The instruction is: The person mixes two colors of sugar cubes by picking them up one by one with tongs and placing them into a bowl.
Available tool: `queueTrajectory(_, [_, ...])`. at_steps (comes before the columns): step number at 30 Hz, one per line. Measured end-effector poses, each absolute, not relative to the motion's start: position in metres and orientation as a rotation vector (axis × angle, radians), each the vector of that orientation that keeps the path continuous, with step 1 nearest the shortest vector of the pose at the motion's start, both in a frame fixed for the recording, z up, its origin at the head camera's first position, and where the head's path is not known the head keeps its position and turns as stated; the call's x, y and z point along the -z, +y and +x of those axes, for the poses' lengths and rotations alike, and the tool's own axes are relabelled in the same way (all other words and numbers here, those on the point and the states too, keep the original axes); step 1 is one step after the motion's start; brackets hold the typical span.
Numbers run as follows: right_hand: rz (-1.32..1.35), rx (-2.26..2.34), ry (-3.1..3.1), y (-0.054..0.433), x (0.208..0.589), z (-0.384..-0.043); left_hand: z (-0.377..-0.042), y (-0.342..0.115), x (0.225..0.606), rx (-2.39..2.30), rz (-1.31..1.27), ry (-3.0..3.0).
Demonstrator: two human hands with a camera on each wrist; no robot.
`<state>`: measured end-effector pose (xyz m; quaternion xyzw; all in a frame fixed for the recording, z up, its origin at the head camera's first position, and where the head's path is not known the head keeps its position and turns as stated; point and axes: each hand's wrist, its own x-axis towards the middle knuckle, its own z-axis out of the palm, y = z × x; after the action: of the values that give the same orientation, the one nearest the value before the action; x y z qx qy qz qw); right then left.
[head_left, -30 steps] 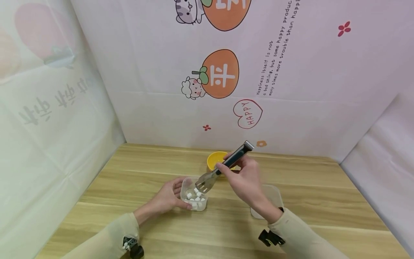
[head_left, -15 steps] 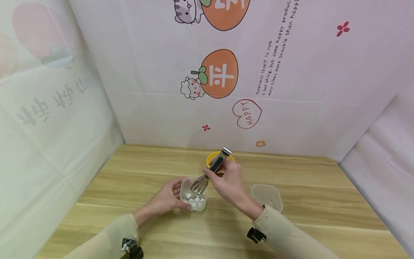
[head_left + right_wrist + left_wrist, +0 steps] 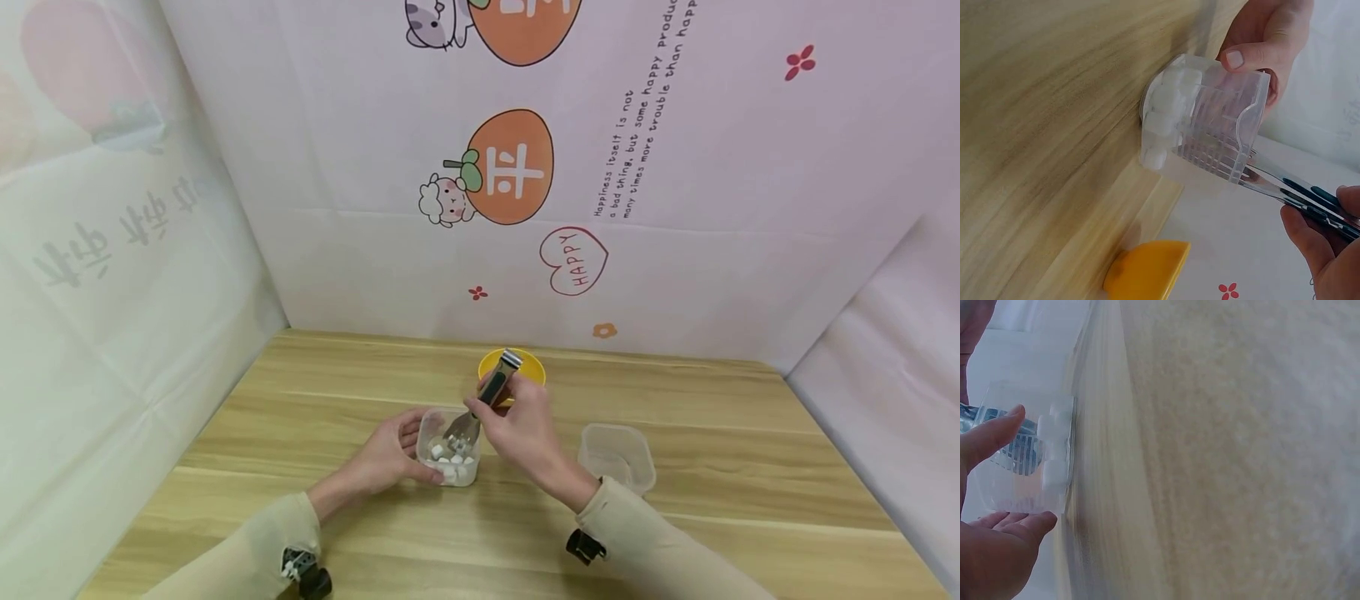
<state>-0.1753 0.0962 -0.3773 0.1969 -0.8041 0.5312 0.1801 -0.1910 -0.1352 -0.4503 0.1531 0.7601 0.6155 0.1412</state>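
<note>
My left hand (image 3: pixel 381 457) grips a clear square plastic container (image 3: pixel 430 427) on the table, thumb at its near side and fingers round the far side. Several small white cubes (image 3: pixel 1166 103) lie in its bottom. In my right hand (image 3: pixel 525 432) I hold metal tongs (image 3: pixel 493 388) with dark handle grips, slanting down to the left. Their slotted heads (image 3: pixel 1207 147) are inside the container, right at the cubes. The right wrist view shows the two tong arms close together, pinched between thumb and fingers. Whether a cube sits between the heads, I cannot tell.
Behind my right hand stands a yellow bowl (image 3: pixel 531 367), partly hidden by the hand and tongs. A translucent square lid (image 3: pixel 618 454) lies on the wooden table (image 3: pixel 720 467) to the right. A printed white cloth (image 3: pixel 360 267) hangs along the table's back edge.
My right hand has moved left and lowered the tongs from above the container's rim into it, the tongs now steeper. The left hand and container stay put.
</note>
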Motion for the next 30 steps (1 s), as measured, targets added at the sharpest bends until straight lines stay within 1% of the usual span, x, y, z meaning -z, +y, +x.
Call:
queueTrajectory(22, [0.537, -1.472, -2.308, 0.0935, 0.3781, -0.1778, -0.1906, -0.1372, 0.4486, -1.789, 0.483, 2.172])
queueTrajectory(30, [0.561, -1.505, -2.299, 0.0915, 0.3778, -0.1773, -0.1909, -0.1370, 0.4505, -1.785, 0.453, 2.169])
